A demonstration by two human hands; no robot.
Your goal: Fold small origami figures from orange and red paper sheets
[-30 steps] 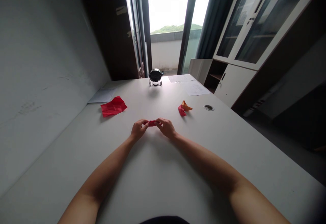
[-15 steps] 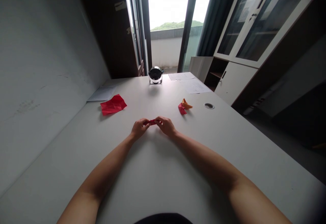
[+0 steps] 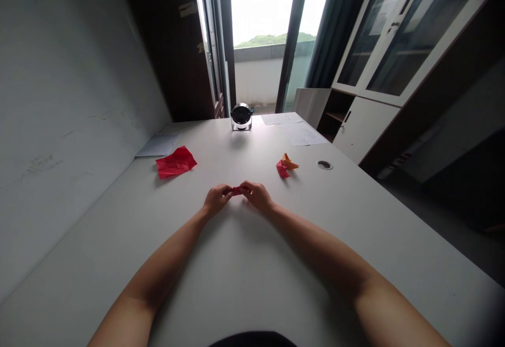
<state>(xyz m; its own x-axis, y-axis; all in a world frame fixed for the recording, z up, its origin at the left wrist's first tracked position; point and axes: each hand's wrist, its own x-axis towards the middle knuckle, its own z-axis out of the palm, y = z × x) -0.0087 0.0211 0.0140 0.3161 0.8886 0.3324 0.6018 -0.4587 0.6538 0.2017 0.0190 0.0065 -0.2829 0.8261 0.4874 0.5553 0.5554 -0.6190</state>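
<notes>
Between my two hands is a small folded piece of red paper (image 3: 236,191), held just above the white table (image 3: 240,257). My left hand (image 3: 216,198) pinches its left end, and my right hand (image 3: 255,194) grips its right end. Fingers cover much of the paper, so only its middle strip shows clearly. Off to the left lies a creased red sheet (image 3: 176,162), partly unfolded. To the right of my hands, folded paper pieces, one red (image 3: 282,169) and one orange (image 3: 291,162), sit close together.
A round black device on a metal stand (image 3: 241,116) stands at the table's far edge. White papers lie at the back left (image 3: 157,144) and back right (image 3: 305,133). A cable hole (image 3: 324,165) is set in the tabletop at right. A wall (image 3: 79,126) borders the left side.
</notes>
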